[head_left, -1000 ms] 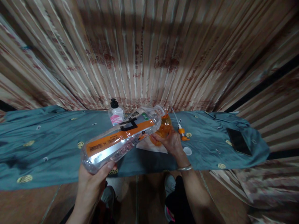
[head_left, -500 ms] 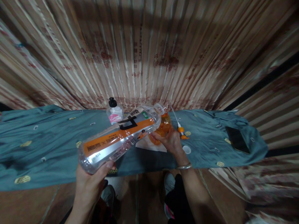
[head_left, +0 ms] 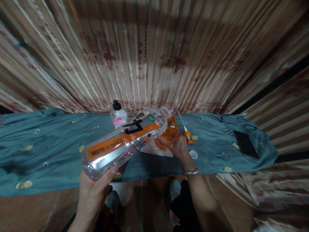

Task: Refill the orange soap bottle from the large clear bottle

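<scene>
A large clear plastic bottle (head_left: 125, 141) with an orange and silver label lies tilted across the view, its uncapped neck toward the upper right. My left hand (head_left: 98, 185) is wrapped round its base end. My right hand (head_left: 176, 145) grips an orange translucent bottle (head_left: 171, 127) that stands over a white sheet (head_left: 156, 150). The clear bottle's mouth is at the orange bottle's top; whether they touch I cannot tell. Right of my right hand lies an orange and white pump head (head_left: 187, 134) with its thin tube. Near my right wrist is a small white cap (head_left: 193, 154).
A clear bottle with a black cap and pink label (head_left: 119, 116) stands at the back left. A dark phone (head_left: 246, 144) lies on the right of the green patterned cloth (head_left: 60, 145). Behind the table hangs a pleated beige curtain (head_left: 135, 58).
Both hands keep their hold and stay almost in place. The view shifts very slightly; the clear bottle's tilt looks nearly the same.
</scene>
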`<state>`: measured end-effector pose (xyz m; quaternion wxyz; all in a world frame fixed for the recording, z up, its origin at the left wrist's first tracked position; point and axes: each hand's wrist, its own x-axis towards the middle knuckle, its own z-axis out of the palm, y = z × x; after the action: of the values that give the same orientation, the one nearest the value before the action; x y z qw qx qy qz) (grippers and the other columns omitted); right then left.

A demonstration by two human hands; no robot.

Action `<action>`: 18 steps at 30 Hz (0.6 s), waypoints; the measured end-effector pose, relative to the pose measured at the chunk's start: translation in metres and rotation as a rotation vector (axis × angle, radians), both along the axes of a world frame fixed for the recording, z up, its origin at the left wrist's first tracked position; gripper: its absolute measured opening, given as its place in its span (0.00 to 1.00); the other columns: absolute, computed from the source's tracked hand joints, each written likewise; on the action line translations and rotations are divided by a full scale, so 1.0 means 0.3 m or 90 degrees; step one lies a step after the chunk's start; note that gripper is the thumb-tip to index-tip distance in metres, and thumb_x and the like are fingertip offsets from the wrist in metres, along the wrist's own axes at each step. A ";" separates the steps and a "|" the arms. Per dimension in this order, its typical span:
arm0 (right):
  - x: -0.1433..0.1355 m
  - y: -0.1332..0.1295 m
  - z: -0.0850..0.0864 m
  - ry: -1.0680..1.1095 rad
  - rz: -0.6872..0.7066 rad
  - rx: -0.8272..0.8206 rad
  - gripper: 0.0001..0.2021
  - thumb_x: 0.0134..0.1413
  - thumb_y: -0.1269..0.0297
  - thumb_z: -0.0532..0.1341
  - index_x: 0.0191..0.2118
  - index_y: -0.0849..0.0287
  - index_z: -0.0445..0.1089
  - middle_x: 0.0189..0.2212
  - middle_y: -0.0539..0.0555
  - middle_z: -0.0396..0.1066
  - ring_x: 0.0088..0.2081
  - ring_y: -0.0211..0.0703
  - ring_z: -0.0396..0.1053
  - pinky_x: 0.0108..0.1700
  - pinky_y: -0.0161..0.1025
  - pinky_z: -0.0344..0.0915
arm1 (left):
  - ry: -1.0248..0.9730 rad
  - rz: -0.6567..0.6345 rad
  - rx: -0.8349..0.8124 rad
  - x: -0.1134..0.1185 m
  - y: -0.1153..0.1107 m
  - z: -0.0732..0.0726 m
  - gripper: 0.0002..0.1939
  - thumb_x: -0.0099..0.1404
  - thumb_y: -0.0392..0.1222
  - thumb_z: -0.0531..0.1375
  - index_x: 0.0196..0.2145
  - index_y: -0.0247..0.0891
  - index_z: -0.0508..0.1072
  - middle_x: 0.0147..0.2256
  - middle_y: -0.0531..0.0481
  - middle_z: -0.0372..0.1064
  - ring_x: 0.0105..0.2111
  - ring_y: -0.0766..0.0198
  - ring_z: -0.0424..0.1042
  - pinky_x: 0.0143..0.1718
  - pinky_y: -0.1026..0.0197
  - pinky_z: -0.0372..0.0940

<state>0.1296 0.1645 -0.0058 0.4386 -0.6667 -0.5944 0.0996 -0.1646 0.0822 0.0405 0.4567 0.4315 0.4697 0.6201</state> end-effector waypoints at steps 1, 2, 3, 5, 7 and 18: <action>0.001 0.000 -0.001 0.004 0.003 -0.002 0.26 0.46 0.47 0.80 0.45 0.54 0.75 0.37 0.61 0.86 0.38 0.66 0.86 0.39 0.52 0.82 | 0.003 -0.003 0.004 -0.001 0.001 -0.002 0.15 0.58 0.46 0.79 0.41 0.41 0.86 0.31 0.50 0.83 0.27 0.61 0.76 0.28 0.62 0.74; 0.001 0.000 -0.002 0.008 0.004 -0.005 0.26 0.46 0.47 0.80 0.46 0.54 0.75 0.37 0.61 0.86 0.39 0.67 0.86 0.39 0.52 0.82 | 0.006 -0.005 0.008 -0.001 0.002 -0.004 0.14 0.58 0.46 0.79 0.40 0.41 0.86 0.30 0.50 0.83 0.27 0.61 0.76 0.28 0.62 0.74; 0.001 0.000 -0.002 0.010 0.002 -0.009 0.26 0.46 0.47 0.80 0.46 0.55 0.75 0.38 0.62 0.86 0.40 0.67 0.86 0.39 0.52 0.82 | 0.008 -0.006 0.011 0.000 0.003 -0.004 0.13 0.58 0.46 0.79 0.39 0.41 0.86 0.31 0.49 0.83 0.27 0.61 0.76 0.28 0.62 0.74; 0.001 0.000 -0.002 0.006 -0.008 -0.018 0.27 0.45 0.47 0.80 0.45 0.54 0.74 0.37 0.62 0.86 0.39 0.67 0.86 0.39 0.52 0.81 | 0.008 -0.001 0.008 0.002 0.003 -0.002 0.13 0.58 0.46 0.79 0.38 0.42 0.85 0.32 0.49 0.84 0.28 0.61 0.77 0.29 0.63 0.74; 0.002 -0.001 -0.003 -0.004 -0.018 -0.028 0.27 0.43 0.46 0.80 0.44 0.54 0.74 0.35 0.60 0.85 0.37 0.67 0.86 0.38 0.52 0.81 | 0.009 0.004 0.004 0.004 0.002 0.001 0.13 0.58 0.46 0.79 0.38 0.42 0.85 0.31 0.50 0.83 0.28 0.62 0.76 0.29 0.63 0.73; 0.006 -0.002 0.002 -0.015 -0.009 -0.022 0.27 0.44 0.48 0.81 0.46 0.54 0.75 0.34 0.58 0.85 0.35 0.64 0.85 0.36 0.50 0.80 | 0.011 0.009 0.012 0.006 0.005 0.002 0.17 0.55 0.46 0.80 0.41 0.41 0.86 0.32 0.48 0.84 0.25 0.60 0.76 0.26 0.60 0.74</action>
<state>0.1313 0.1639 -0.0053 0.4209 -0.6793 -0.5931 0.0987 -0.1628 0.0836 0.0411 0.4442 0.4379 0.4712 0.6237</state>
